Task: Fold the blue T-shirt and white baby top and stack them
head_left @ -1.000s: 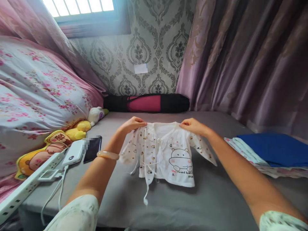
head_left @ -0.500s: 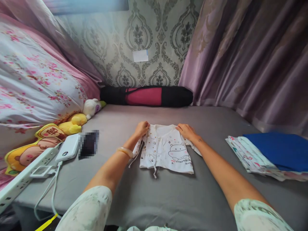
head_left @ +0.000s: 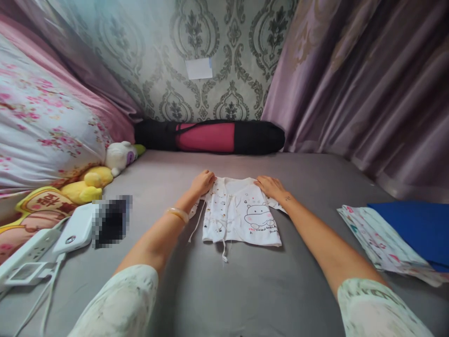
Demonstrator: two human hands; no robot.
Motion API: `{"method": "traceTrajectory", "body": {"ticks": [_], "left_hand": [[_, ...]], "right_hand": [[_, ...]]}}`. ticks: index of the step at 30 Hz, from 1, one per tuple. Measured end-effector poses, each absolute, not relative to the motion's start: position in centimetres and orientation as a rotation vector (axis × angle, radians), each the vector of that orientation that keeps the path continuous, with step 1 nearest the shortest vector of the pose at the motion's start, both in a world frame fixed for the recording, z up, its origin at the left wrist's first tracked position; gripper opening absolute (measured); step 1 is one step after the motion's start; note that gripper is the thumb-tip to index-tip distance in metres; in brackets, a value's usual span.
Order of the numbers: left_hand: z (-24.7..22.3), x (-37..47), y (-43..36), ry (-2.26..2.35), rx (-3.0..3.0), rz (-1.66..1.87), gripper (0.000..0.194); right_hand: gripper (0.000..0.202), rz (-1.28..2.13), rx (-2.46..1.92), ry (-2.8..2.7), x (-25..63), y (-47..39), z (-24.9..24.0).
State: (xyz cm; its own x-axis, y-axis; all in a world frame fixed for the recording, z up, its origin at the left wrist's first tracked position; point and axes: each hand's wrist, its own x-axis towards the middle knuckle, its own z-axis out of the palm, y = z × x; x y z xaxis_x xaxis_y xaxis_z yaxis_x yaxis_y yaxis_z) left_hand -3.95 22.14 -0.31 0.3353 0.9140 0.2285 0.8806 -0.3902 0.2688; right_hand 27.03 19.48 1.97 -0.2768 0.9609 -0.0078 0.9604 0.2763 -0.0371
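A small white baby shirt (head_left: 242,213) with brown dots, tie strings and a cartoon hippo print lies flat on the grey bed sheet (head_left: 245,285). My left hand (head_left: 203,181) rests on its left shoulder, fingers curled on the cloth. On the right shoulder lies my right hand (head_left: 270,186), pressed flat. Both forearms reach forward over the sheet, and a pale bangle sits on my left wrist.
A black and pink rolled mat (head_left: 210,136) lies along the wall. Plush toys (head_left: 87,180), a white power bank (head_left: 73,229), a phone and a power strip (head_left: 21,252) sit at the left below a floral quilt. Folded cloths and a blue one (head_left: 414,227) lie at the right by the curtain.
The shirt was held up by its shoulders a second ago. Both hands have lowered it onto the sheet, where it now lies flat. The view has tilted down and forward.
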Motion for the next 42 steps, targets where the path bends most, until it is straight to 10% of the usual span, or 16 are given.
{"method": "traceTrajectory", "body": {"ticks": [42], "left_hand": [[0.8, -1.6, 25.9, 2.013, 1.996, 0.345, 0.045]], "right_hand": [[0.027, 0.419, -1.803, -2.085, 25.9, 24.9, 0.2]]}}
